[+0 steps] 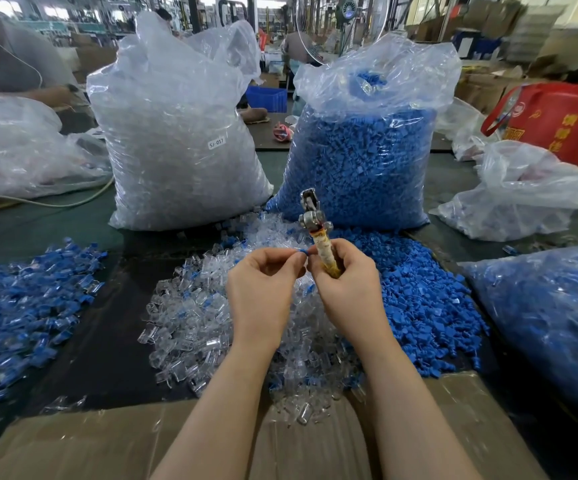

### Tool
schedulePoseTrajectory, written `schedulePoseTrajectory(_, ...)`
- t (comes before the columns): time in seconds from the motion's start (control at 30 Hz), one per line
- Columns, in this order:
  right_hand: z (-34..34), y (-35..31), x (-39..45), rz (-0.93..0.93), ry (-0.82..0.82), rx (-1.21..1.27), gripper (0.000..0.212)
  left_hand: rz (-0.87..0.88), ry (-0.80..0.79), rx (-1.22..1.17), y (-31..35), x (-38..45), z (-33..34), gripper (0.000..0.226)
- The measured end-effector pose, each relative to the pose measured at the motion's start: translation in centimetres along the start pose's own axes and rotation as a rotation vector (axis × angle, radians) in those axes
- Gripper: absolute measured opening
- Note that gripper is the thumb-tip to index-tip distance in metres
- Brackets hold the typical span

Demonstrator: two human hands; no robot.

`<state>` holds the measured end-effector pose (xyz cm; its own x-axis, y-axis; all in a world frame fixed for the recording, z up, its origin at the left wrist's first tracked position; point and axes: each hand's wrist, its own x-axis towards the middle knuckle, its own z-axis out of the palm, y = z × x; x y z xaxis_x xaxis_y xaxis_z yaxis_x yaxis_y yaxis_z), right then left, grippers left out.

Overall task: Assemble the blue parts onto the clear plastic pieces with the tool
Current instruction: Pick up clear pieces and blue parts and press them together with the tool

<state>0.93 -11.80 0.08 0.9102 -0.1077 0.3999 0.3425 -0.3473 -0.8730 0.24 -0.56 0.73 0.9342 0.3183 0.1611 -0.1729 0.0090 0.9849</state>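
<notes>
Left hand: the left hand (263, 271) is hovering at centre frame, its grip pinching a small blue part (302, 251) between thumb and fingertips, right at the top of the hand.
Right hand: the right hand (344, 271) is sitting just beside it, grip clenched round the tape-wrapped handle of the tool (316, 227), while its fingertips are reaching across to meet the blue part.
Tool: it is standing nearly upright, tilting slightly left, its metal head poking above both hands at centre frame.
Clear pieces: a loose pile of clear plastic pieces (194, 306) is spreading over the worktop (107, 341) under and to the left of the hands; whether one is caught between the fingers, I cannot tell.
Blue parts: a loose heap of blue parts (429, 299) is lying right of centre, touching the clear pile.
Finished lot: at the left edge, a spread of clear pieces with blue fitted in them (28, 299) is lying apart from the clear pile.
Sacks: behind the hands two big clear sacks are standing side by side, the clear-piece sack (176, 143) upper left of centre with a small label, the blue-part sack (367, 161) upper right of centre.
More bags: another bag of blue and clear pieces (550, 323) is sitting at the right edge, and crumpled plastic bags (523, 195) above it.
Near edge: a cardboard sheet (90, 441) is running along the bottom, with both forearms crossing over it.
Background: a red bag (564, 123) is showing at upper right.
</notes>
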Motion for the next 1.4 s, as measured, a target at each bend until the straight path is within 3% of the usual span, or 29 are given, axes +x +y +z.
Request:
schedulePoseTrajectory(0.27, -1.1, 0.4, 0.3, 0.048, -0.032, -0.054, 0.011, -0.073, 0.023, -0.179, 0.2, 0.5, -0.6, 0.004)
schedulePoseTrajectory(0.63, 0.0, -0.5, 0.1, -0.042, -0.002, -0.142, 0.028, 0.071, 0.028, 0.092, -0.1, 0.2, -0.4, 0.008)
schedulePoseTrajectory(0.8, 0.0, -0.4, 0.2, -0.019, -0.013, -0.156, 0.022, 0.118, 0.012, 0.119, -0.1, 0.1, -0.4, 0.008)
schedulePoseTrajectory(0.93, -0.2, -0.5, 0.3, -0.007, -0.063, -0.149, 0.018, 0.143, 0.025, 0.13, -0.3, 0.3, -0.4, 0.013)
schedulePoseTrajectory(1.07, -1.2, -0.2, 0.4, 0.045, -0.128, -0.21, 0.012, 0.104, 0.029, -0.03, -0.1, 0.7, -0.9, 0.011)
schedulePoseTrajectory(1.2, -1.7, 0.0, 0.5, 0.067, -0.202, -0.291, 0.024, 0.095, 0.042, -0.167, 0.2, 1.2, -1.5, 0.009)
schedulePoseTrajectory(1.4, -1.7, -0.1, 0.5, 0.048, -0.311, -0.364, 0.029, 0.155, 0.021, -0.139, 0.3, 1.4, -1.8, 0.01)
